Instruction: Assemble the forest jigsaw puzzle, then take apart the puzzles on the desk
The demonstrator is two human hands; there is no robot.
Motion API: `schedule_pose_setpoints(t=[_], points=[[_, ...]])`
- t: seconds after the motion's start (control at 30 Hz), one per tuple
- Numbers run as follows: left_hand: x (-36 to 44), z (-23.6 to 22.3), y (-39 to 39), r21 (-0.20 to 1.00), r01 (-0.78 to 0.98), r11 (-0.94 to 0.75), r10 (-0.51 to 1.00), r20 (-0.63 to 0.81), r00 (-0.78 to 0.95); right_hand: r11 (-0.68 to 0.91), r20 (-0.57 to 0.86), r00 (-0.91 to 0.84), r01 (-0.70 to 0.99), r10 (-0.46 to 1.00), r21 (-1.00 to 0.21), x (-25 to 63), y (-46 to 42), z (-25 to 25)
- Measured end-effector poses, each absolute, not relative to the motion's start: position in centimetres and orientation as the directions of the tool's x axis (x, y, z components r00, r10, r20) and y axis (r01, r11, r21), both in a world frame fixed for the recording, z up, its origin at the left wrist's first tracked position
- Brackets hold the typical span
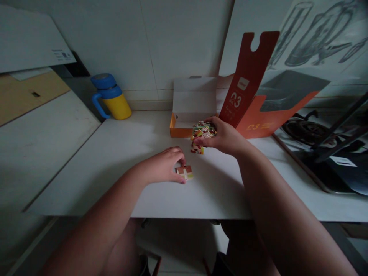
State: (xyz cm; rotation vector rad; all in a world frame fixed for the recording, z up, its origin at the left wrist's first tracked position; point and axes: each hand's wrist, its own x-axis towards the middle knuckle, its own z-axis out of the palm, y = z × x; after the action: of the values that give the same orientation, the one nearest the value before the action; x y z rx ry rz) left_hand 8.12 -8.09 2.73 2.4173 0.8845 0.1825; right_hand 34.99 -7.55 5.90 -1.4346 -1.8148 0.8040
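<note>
My right hand (224, 134) is closed around a stack of colourful jigsaw puzzle pieces (202, 132), held in front of the small open box. Some patterned pieces hang or lie just below its thumb; I cannot tell whether they touch the table. Lower and to the left, my left hand (166, 166) has its thumb and fingers around the left side of a small brown, cream and green puzzle piece (186, 172) at the tabletop. Whether that is one piece or a few stacked ones is unclear.
A white-lined orange box (179, 132) stands open at the back of the white table (120, 153). Right of it is a tall orange-red carton (264, 122). A blue and yellow jug (117, 103) stands at the back left. Dark equipment (322, 153) takes up the right side.
</note>
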Motion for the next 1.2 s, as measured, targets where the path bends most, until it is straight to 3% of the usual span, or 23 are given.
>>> schedule_pose_setpoints(t=[0.13, 0.3, 0.43, 0.57, 0.73, 0.93, 1.03, 1.13, 1.2], points=[[7.6, 2.6, -7.5, 0.639, 0.568, -0.518, 0.672, -0.106, 0.733, 0.254, 0.038, -0.433, 0.452, 0.9, -0.855, 34.7, -8.3, 6.4], [7.0, 2.1, -6.0, 0.697, 0.554, -0.456, 0.772, -0.001, 0.635, 0.326, -0.01, -0.634, 0.41, 0.773, -0.852, 33.2, -9.3, 6.7], [6.8, 1.2, -4.8, 0.716, 0.545, -0.436, 0.823, 0.072, 0.563, 0.415, 0.032, -0.633, 0.467, 0.774, -0.781, 31.9, -9.2, 5.1], [6.8, 0.4, -4.2, 0.795, 0.48, -0.37, 0.82, 0.037, 0.571, 0.466, 0.148, -0.526, 0.546, 0.837, -0.696, 30.9, -8.8, 3.2], [7.1, 0.9, -4.8, 0.888, 0.347, -0.302, 0.804, 0.042, 0.593, 0.394, 0.068, -0.511, 0.565, 0.857, -0.725, 30.4, -8.9, 3.0], [7.9, 1.2, -5.4, 0.933, 0.229, -0.277, 0.834, 0.115, 0.54, 0.44, 0.097, -0.504, 0.625, 0.858, -0.645, 31.2, -8.9, 4.5], [8.2, 1.1, -5.6, 0.864, 0.295, -0.408, 0.832, 0.219, 0.509, 0.377, 0.138, -0.389, 0.65, 0.911, -0.66, 33.0, -8.4, 5.3], [8.6, 1.0, -6.0, 0.652, 0.485, -0.583, 0.792, 0.323, 0.518, 0.248, 0.139, -0.217, 0.643, 0.966, -0.725, 35.1, -7.7, 5.7], [9.1, 0.8, -6.3, 0.527, 0.518, -0.673, 0.726, 0.337, 0.599, 0.134, 0.061, -0.147, 0.558, 0.987, -0.819, 36.0, -7.3, 5.5]])
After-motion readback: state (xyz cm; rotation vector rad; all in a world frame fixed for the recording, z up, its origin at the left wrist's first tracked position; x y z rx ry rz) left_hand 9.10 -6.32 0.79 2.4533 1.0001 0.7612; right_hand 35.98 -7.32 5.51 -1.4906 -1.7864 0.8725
